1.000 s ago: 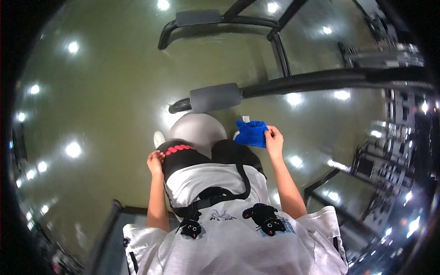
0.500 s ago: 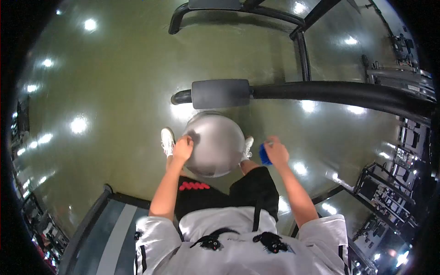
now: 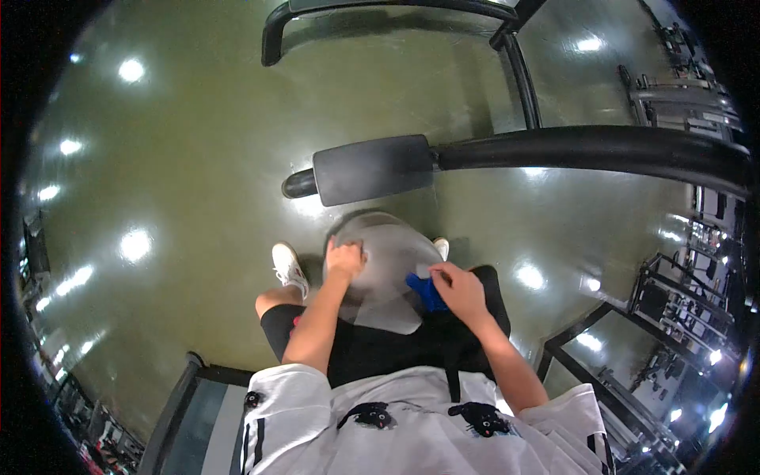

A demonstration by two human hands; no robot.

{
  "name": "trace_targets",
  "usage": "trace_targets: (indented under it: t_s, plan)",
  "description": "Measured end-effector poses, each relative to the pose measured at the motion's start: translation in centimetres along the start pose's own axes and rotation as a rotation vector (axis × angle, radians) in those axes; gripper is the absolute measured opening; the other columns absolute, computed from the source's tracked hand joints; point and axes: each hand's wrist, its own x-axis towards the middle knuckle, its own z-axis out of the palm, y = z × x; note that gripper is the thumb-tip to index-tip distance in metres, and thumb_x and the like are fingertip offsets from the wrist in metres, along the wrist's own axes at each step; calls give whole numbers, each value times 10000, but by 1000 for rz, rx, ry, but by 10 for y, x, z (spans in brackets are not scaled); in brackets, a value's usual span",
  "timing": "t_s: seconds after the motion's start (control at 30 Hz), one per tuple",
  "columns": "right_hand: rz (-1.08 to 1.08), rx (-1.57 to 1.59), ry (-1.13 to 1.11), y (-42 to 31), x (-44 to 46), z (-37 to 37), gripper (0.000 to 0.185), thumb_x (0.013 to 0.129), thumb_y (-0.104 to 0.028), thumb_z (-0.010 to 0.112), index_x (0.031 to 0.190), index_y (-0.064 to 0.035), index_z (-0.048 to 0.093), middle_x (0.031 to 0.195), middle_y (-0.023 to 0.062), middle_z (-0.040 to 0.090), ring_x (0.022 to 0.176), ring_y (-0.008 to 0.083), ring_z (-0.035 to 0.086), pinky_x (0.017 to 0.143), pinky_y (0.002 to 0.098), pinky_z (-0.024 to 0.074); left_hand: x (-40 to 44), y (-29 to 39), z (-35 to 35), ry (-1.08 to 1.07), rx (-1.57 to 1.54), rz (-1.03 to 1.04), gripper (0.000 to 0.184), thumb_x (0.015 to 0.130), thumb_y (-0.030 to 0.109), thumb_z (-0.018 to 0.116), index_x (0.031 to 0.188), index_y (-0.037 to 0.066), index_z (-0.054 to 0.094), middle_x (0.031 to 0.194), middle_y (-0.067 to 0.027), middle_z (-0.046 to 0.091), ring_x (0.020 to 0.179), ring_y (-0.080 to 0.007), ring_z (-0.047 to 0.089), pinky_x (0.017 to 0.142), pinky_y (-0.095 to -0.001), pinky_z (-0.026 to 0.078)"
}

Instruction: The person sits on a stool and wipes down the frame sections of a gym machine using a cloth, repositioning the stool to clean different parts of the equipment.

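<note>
A grey exercise ball sits between my legs, below the padded arm of the frame. My left hand is over the ball's left side with its fingers curled; what they hold, if anything, is hidden. On the right of the ball, my right hand pinches a blue cloth with a small white tag. The cloth hangs against the ball's lower right side, near my dark shorts.
Above the ball a black tube with a grey pad reaches in from the right. A second bar crosses the top. Framed panels stand at lower left and lower right. My white shoe rests on the green floor.
Both legs are now spread around the ball. My left hand has moved from my thigh onto the ball. My right hand has brought the blue cloth leftward to the ball.
</note>
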Motion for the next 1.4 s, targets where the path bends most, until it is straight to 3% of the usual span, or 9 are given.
trace_targets:
  t_s: [0.23, 0.47, 0.53, 0.6, 0.67, 0.8, 1.13, 1.23, 1.4]
  plan:
    - [-2, 309, 204, 25, 45, -14, 167, 844, -190, 583, 957, -82, 641, 604, 77, 559, 521, 167, 531, 517, 285, 418, 11, 3, 18, -262, 251, 181, 385, 815, 337, 489, 1100, 108, 612, 1091, -127, 623, 1053, -266, 579, 1022, -444, 314]
    - [-269, 399, 103, 21, 99, 10, 285, 816, -117, 587, 1098, -95, 558, 895, 104, 625, 717, 226, 607, 654, 290, 475, 93, -16, 21, -331, -511, 221, 535, 865, 507, 474, 1053, 29, 627, 951, -118, 669, 842, -241, 633, 801, -371, 465]
    - [-721, 317, 317, 43, 100, 32, 303, 804, -91, 570, 1105, -74, 544, 970, 119, 613, 803, 296, 606, 707, 342, 485, 68, 16, -3, -90, -591, 374, 573, 856, 511, 503, 1149, 20, 545, 899, -107, 653, 862, -206, 619, 793, -319, 466]
    - [-729, 161, 133, 34, 65, 9, 313, 771, -12, 551, 1080, -64, 559, 981, 134, 588, 868, 327, 562, 758, 385, 460, 33, 51, -27, 160, -848, 555, 680, 777, 291, 684, 1323, 63, 349, 1179, -148, 517, 1168, -267, 456, 961, -344, 372]
    - [-887, 186, 66, 48, 45, 3, 333, 746, 9, 561, 1070, -70, 573, 967, 119, 587, 875, 323, 553, 772, 382, 458, 10, 78, -31, 486, -750, 819, 588, 728, 211, 707, 1243, 52, 470, 1251, -121, 476, 1174, -254, 440, 966, -335, 354]
    - [-854, 289, 195, 71, 14, -19, 360, 738, 20, 574, 1085, -72, 593, 989, 114, 588, 914, 287, 565, 817, 360, 456, -24, 119, -30, 676, -577, 859, 267, 689, 34, 625, 955, 33, 608, 1118, -99, 568, 1138, -287, 477, 980, -392, 349]
    - [-701, 337, 264, 130, 24, 18, 181, 771, -94, 613, 946, -50, 635, 795, 73, 609, 760, 192, 548, 740, 316, 427, -103, 135, -42, 931, -593, 837, 177, 616, 11, 576, 768, 0, 486, 1027, -158, 623, 923, -305, 593, 803, -363, 453]
    - [-280, 803, 119, 114, 34, 15, 153, 824, -72, 582, 962, -31, 633, 715, 48, 595, 664, 117, 538, 632, 274, 436, -105, 130, -56, 861, -579, 769, 203, 646, 10, 584, 808, 2, 461, 976, -165, 618, 870, -311, 604, 774, -347, 464]
    - [-333, 925, 438, 118, 47, -16, 143, 762, -50, 674, 899, -24, 638, 662, -33, 481, 569, 33, 415, 513, 177, 348, -108, 131, -77, 710, -386, 582, 313, 700, 17, 609, 984, 12, 475, 938, -173, 585, 827, -339, 600, 728, -376, 481]
